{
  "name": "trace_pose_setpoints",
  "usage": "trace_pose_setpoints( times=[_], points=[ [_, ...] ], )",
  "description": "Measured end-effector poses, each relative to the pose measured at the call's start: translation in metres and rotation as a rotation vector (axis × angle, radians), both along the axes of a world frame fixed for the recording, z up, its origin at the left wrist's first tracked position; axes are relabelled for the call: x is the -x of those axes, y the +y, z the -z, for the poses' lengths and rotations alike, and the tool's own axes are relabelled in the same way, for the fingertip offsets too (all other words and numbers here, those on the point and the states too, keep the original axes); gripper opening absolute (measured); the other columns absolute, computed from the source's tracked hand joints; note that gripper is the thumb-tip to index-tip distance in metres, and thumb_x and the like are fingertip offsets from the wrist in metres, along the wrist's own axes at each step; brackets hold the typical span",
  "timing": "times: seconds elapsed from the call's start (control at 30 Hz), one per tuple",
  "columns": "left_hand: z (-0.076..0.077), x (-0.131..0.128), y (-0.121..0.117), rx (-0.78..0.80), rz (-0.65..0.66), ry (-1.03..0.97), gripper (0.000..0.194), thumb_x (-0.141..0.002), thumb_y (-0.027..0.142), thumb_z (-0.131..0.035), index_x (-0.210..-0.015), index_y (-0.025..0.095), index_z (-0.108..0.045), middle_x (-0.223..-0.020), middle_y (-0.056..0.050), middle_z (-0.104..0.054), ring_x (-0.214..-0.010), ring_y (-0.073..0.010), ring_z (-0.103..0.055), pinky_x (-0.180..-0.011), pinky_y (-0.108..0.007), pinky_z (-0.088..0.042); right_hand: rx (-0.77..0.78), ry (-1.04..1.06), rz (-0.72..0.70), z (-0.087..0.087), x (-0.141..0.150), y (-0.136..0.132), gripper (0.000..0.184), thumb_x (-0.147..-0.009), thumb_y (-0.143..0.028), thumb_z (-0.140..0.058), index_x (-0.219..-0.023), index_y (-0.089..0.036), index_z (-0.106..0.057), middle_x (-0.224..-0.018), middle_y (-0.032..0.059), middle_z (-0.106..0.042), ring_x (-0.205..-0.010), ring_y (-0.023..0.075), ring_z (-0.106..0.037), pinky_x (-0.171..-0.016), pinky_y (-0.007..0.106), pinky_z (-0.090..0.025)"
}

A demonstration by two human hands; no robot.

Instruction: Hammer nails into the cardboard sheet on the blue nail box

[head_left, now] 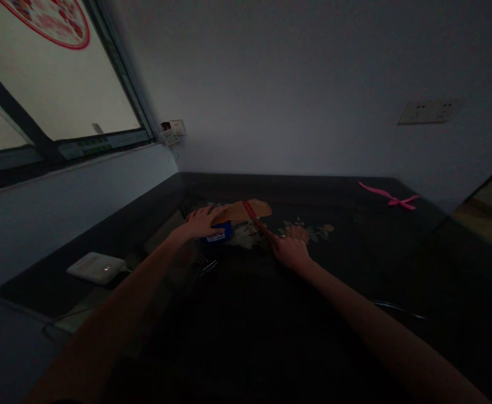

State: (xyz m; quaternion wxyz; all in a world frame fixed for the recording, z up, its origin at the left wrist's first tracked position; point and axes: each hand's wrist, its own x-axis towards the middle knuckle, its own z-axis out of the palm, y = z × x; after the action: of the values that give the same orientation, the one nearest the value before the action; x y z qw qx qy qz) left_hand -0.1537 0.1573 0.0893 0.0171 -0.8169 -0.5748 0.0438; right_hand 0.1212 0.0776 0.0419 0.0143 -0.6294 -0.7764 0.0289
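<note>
A flat brown piece (233, 213), like cardboard or kraft paper, lies across the middle of the dark table with a red ribbon (249, 210) over it. My left hand (200, 223) is at its left end, thumb below and fingers around the edge. Just under that thumb sits a small blue box (218, 233) with a white label. From the right, my right hand (291, 249) reaches in, its fingers closed at the ribbon's near end. A ring shows on one finger. Poor light hides the fingertips' exact contact.
A white device (96, 268) with a cable lies at the left. Several thin shiny sticks (208, 267) lie near the blue box. A pink ribbon bow (397, 202) rests at the far right of the table (334, 331). Wall and window stand behind.
</note>
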Motion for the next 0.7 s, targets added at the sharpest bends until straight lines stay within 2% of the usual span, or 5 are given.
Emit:
trace_pose_setpoints(
  times=[0.1, 0.27, 0.43, 0.57, 0.7],
  points=[
    [-0.001, -0.003, 0.000, -0.006, -0.030, 0.023, 0.080, -0.074, 0.065, -0.043, -0.140, 0.032, -0.013, -0.141, -0.014, -0.028, -0.125, -0.0395, -0.028, -0.096, -0.053, -0.025, 0.015, -0.036, 0.025, 0.001, -0.022, -0.024, 0.047, -0.093, -0.034, -0.029, -0.140, -0.032, -0.025, -0.104, 0.0109, -0.066, -0.087, 0.0283, -0.065, -0.069, 0.039, -0.047],
    [0.000, -0.002, 0.003, -0.006, -0.009, 0.043, 0.081, -0.074, 0.066, -0.042, -0.140, 0.030, -0.013, -0.138, -0.013, -0.033, -0.120, -0.0351, -0.037, -0.096, -0.046, -0.029, 0.044, -0.101, 0.097, 0.001, -0.062, -0.076, 0.049, -0.091, -0.033, -0.031, -0.140, -0.028, -0.027, -0.100, 0.0117, -0.068, -0.078, 0.0298, -0.067, -0.063, 0.041, -0.048],
    [0.002, -0.006, 0.007, -0.024, 0.012, 0.052, 0.081, -0.074, 0.066, -0.042, -0.140, 0.030, -0.012, -0.137, -0.012, -0.034, -0.119, -0.0342, -0.038, -0.095, -0.046, -0.029, 0.054, -0.177, 0.186, 0.004, -0.100, -0.129, 0.049, -0.091, -0.029, -0.031, -0.140, -0.023, -0.029, -0.099, 0.0122, -0.068, -0.070, 0.0272, -0.068, -0.056, 0.037, -0.051],
    [0.004, -0.027, 0.002, -0.036, 0.094, 0.027, 0.078, -0.075, 0.063, -0.043, -0.140, 0.030, -0.015, -0.135, -0.012, -0.037, -0.119, -0.0341, -0.038, -0.095, -0.047, -0.029, 0.029, -0.187, 0.296, 0.013, -0.125, -0.164, 0.048, -0.091, -0.028, -0.030, -0.140, -0.023, -0.031, -0.099, 0.0116, -0.069, -0.068, 0.0266, -0.069, -0.053, 0.037, -0.052],
    [0.003, -0.065, -0.016, -0.052, 0.233, -0.027, 0.075, -0.076, 0.060, -0.047, -0.139, 0.033, -0.017, -0.135, -0.012, -0.037, -0.119, -0.0343, -0.039, -0.094, -0.048, -0.030, 0.051, -0.133, 0.434, 0.021, -0.139, -0.193, 0.049, -0.091, -0.029, -0.028, -0.140, -0.021, -0.030, -0.102, 0.0119, -0.069, -0.068, 0.0283, -0.069, -0.054, 0.041, -0.053]
  ],
)
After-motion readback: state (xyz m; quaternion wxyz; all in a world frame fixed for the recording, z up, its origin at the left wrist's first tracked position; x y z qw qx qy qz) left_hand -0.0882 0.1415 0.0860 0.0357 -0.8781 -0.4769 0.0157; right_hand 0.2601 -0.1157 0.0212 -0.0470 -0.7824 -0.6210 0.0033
